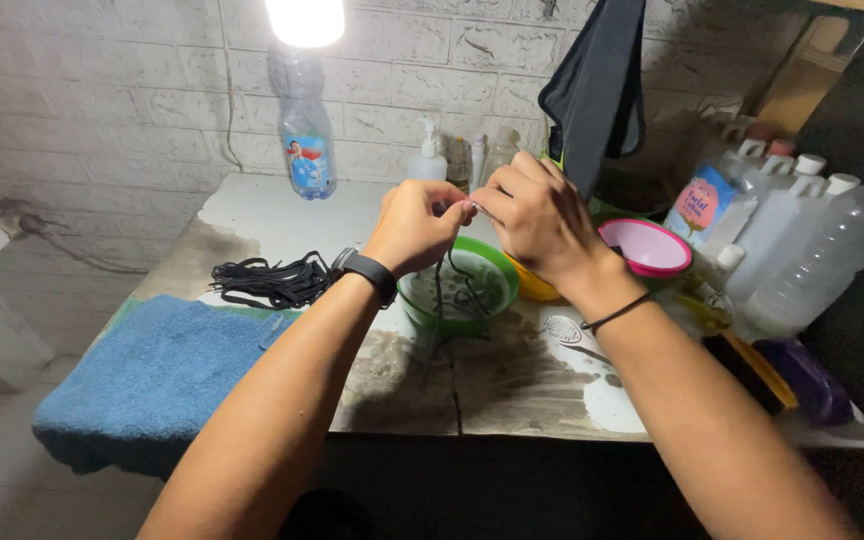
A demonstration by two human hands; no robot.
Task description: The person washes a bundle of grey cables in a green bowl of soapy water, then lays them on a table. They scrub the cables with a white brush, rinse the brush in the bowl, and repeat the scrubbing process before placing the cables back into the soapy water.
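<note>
Green bowl (487, 310) w/ grey murky inside. Black cord (439, 300) hanging into it; black cord bundle (272, 282) nearby. Blue towel (157, 375). Pink bowl (652, 250), white inside. Yellow bowl (534, 288). Black watch (372, 272), thin black wristband (617, 313). Table (272, 205) whitish, w/ brown-grey worn patches. Clear bottle (305, 130) w/ blue label. Wall (102, 90) white brick pattern. Dark cloth (597, 90) hanging.

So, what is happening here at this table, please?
A person holds both hands together above a green bowl. The left hand and the right hand pinch a thin dark cord that hangs down into the bowl. A bundle of black cords lies to the left, beside a blue towel. A pink bowl and clear plastic bottles stand to the right.
</note>
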